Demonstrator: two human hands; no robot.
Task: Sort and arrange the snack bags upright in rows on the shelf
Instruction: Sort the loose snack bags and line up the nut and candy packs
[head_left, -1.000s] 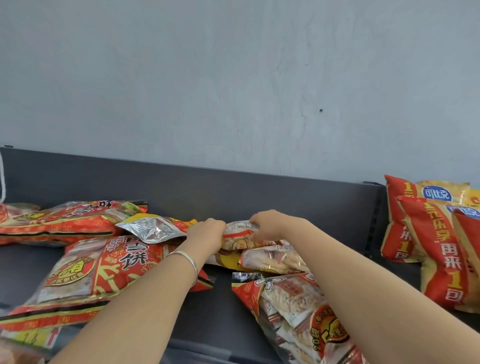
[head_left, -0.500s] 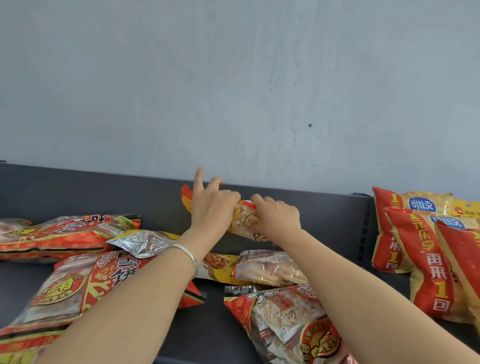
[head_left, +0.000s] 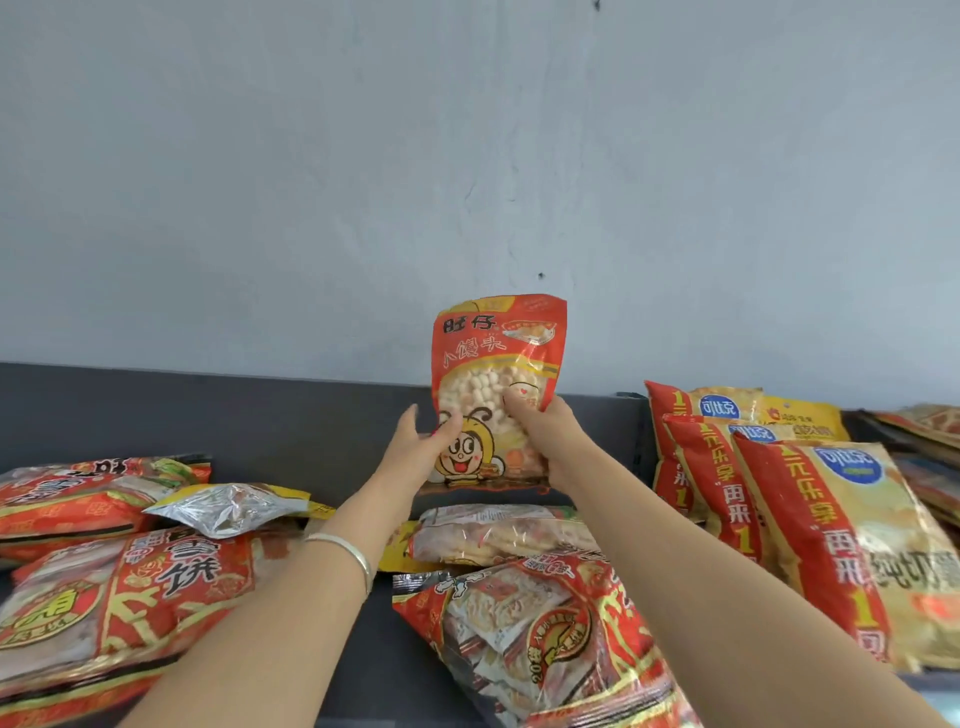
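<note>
1. The fingers (head_left: 448, 423) of my left hand (head_left: 421, 447) and right hand (head_left: 545, 441) both pinch the small bun bag (head_left: 498, 364) by its lower half. The thumbs lie on the printed front, the other fingers reach behind, and one hand takes each side edge.
2. Nearest me, a red biscuit bag (head_left: 545, 639) lies flat at the front of the shelf (head_left: 384, 670) beside my right forearm. A big red cracker bag (head_left: 130, 597) lies flat to the left, with a silver pouch (head_left: 228, 506) resting on it.
3. Just beyond, a clear-fronted bag (head_left: 498, 532) lies flat directly below the held one.
4. To the right, yellow-and-red bags (head_left: 841, 530) lean in an overlapping row, which I take as the pattern to match.
5. Farther back, the small bun bag is upright and faces me, in front of the back rail (head_left: 208, 410). I cannot tell whether its bottom edge touches anything.
6. To do this step well, I judge the base should seat on bare shelf against the rail, not on the flat bag. The thumbs should then ease off one at a time so the soft pack does not slump.
</note>
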